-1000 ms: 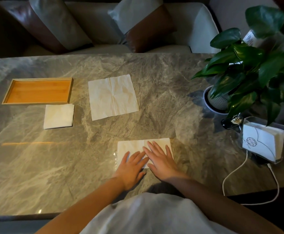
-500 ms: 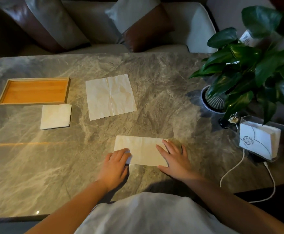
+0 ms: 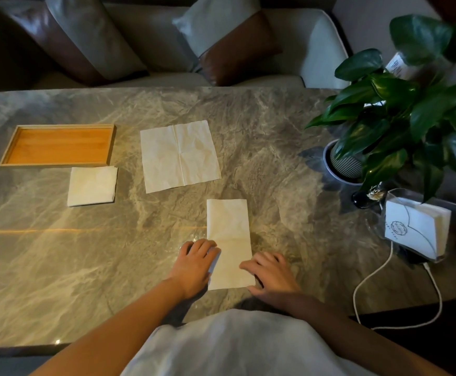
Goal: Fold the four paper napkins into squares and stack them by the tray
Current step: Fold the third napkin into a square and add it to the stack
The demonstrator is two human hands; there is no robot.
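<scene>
head | half-folded napkin (image 3: 228,234) between both hands' fingers (image 3: 259,260)

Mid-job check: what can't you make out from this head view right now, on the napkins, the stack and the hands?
- Folded stack by the tray: layer count unreadable, seen from above.
- Half-folded napkin: its near-left edge is covered by the left hand.
- Right hand: curled fingers hide whether it pinches the paper.
- Holder napkins: count hidden, edge-on.
</scene>
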